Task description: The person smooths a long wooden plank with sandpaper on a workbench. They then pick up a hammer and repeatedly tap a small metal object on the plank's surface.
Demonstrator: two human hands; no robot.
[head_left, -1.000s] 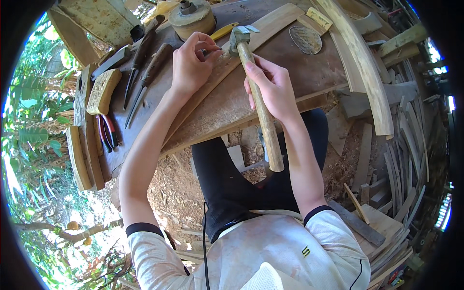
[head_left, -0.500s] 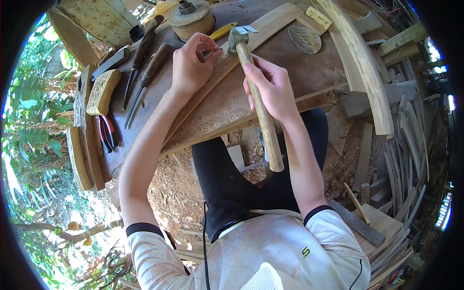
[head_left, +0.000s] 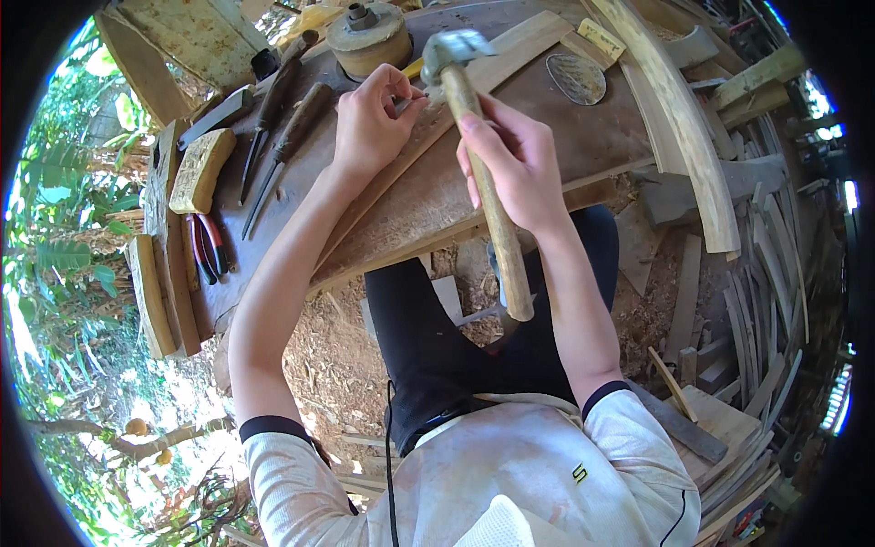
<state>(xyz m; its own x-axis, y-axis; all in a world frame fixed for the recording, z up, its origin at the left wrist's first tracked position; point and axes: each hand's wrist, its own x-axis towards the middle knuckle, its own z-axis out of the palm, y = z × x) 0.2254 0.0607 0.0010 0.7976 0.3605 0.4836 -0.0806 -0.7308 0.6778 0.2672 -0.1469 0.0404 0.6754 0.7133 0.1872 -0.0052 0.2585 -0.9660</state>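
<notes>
My right hand [head_left: 513,164] is closed round the wooden handle of a hammer [head_left: 499,223]; its metal head is raised above the workbench, slightly blurred, just right of my left fingers. My left hand [head_left: 369,123] is closed in a pinch over a long wooden board [head_left: 456,105] lying slantwise on the bench. Between the thumb and fingertips is a small, thin, greyish piece that looks like a nail, mostly hidden by the fingers.
Left on the workbench [head_left: 583,137] lie red-handled pliers [head_left: 208,246], a curved wood block [head_left: 202,170] and several long, dark-handled tools. A round, heavy-looking piece [head_left: 369,41] stands behind my left hand. An oval plate [head_left: 576,79] and a long curved wood piece [head_left: 679,109] lie right.
The hammer head has risen and tilted a little, now blurred. My left hand has shifted slightly right, still pinching over the board.
</notes>
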